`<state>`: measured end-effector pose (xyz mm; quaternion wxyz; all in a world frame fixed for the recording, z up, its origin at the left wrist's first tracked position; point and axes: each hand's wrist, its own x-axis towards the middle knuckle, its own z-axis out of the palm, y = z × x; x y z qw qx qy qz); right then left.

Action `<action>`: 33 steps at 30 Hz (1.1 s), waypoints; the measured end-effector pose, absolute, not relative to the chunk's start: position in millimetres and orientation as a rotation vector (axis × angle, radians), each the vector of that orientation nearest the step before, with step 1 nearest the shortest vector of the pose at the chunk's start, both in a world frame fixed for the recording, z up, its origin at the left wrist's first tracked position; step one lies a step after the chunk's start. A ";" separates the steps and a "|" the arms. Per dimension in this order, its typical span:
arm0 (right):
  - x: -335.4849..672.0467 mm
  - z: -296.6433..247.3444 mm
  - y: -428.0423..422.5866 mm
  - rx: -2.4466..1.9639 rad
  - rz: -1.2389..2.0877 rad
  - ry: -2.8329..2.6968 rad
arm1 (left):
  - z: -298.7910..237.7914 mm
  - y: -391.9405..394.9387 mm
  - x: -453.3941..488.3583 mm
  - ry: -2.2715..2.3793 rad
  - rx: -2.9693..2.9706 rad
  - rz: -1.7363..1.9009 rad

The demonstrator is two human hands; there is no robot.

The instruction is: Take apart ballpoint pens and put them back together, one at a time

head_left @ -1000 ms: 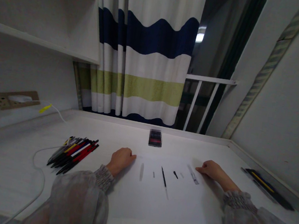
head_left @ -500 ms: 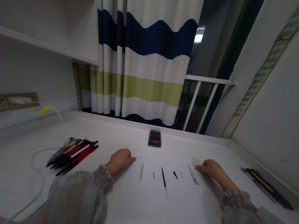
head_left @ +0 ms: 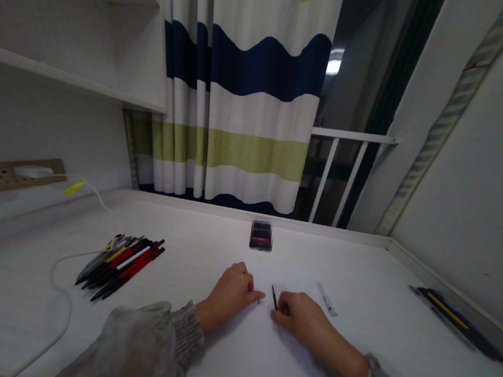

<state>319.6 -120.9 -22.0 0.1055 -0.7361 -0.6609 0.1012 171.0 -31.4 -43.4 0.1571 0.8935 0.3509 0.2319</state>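
Note:
My left hand [head_left: 234, 290] rests over the white paper [head_left: 244, 366], fingers curled and thumb stretched right. A small grey piece [head_left: 260, 302] shows at its thumb tip; whether anything is inside the fingers is hidden. Close by on the right, my right hand [head_left: 301, 316] has thumb and forefinger pinched around the middle of a thin black pen refill [head_left: 274, 295], whose tip points away from me. The refill's lower end is behind the hand. A clear pen barrel [head_left: 326, 298] lies on the paper beyond my right hand. The other small parts are covered by my hands.
A pile of pens [head_left: 122, 264] lies at left beside a white cable [head_left: 69, 307]. A dark, blurred-out object [head_left: 261, 236] stands at the back. Several dark, long items [head_left: 458, 321] lie along the right edge. A power strip [head_left: 12, 173] is on the left wall.
Both hands have moved inward from the paper's sides to its middle. My right hand has come to the refill, my left to the small grey piece, covering other parts.

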 end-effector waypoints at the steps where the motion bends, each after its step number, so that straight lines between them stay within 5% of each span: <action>1: 316.8 -23.2 -121.8 -2.196 0.265 -1.963 | -44.6 -31.7 172.3 1.007 2.556 0.664; 17: 295.6 -23.0 -117.8 -2.416 0.024 -2.002 | -50.8 -34.4 178.5 0.825 2.656 0.543; 24: 302.1 -20.0 -116.9 -2.355 -0.007 -1.951 | -47.0 -28.7 178.5 0.788 2.233 0.891; 33: 305.0 -31.5 -116.5 -1.658 0.536 -1.712 | -41.6 -17.3 176.5 0.559 1.262 0.970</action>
